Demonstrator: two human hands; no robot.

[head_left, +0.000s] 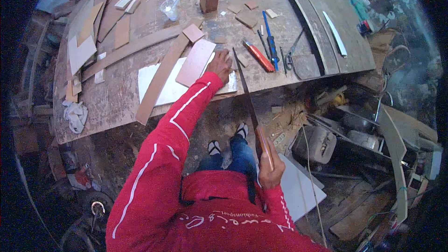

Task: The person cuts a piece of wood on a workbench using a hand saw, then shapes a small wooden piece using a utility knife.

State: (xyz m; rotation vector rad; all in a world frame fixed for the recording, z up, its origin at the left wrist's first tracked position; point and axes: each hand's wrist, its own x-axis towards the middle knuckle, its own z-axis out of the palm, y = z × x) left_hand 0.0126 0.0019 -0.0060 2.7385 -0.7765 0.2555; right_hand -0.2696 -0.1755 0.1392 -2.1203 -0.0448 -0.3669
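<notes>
My right hand (271,171) is wrapped round the wooden handle of a handsaw (247,100). The long, narrow dark blade points up and away, its tip over the table's front edge. My left hand (221,65) rests on the table close to the blade tip, fingers bent and pressed down; what lies under them is hidden. Beneath that hand and wrist is a white sheet (161,91). Beside it lie a pale pinkish board (197,63), a small square wood piece (192,33) and a long brown wood strip (163,77).
Right of my left hand lie a red-orange cutter knife (259,56), a blue tool (272,46) and scissors (291,51). A clear cup (169,10) and a small wood block (208,1) stand farther back. Offcuts (86,42) and a white rag (75,115) are at left. Clutter and a jerrycan (315,144) crowd the floor.
</notes>
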